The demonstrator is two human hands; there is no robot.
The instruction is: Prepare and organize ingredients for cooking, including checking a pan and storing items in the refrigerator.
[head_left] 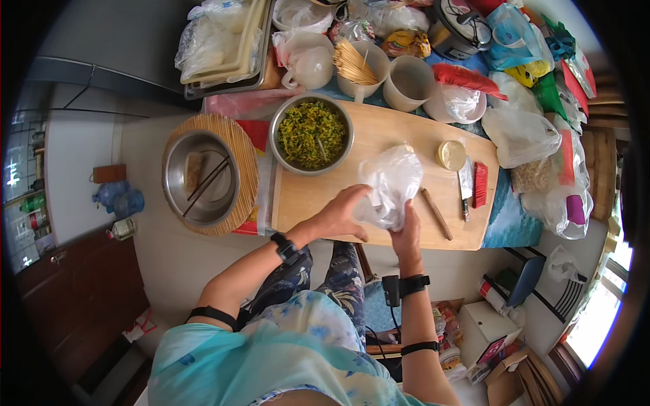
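Over the wooden board (315,203), a clear plastic bag (391,182) with something whitish inside is gripped at its lower right by my right hand (407,231). My left hand (337,215) is beside the bag's left side, fingers spread; whether its fingertips touch the plastic is unclear. A steel bowl (274,132) of chopped greens with yellow bits (311,133) stands at the board's upper left. Right of the bag lie a rolling pin (435,214), a cleaver (465,180), a red brush (480,185) and a small round jar (451,155).
Left of the board, a steel basin (170,188) holding chopsticks (205,186) sits on a round reed mat (249,177). Behind the board stand a mug of wooden sticks (360,91), a plastic container (409,96) and a slow cooker (449,35). Stuffed plastic bags (523,137) crowd the right side.
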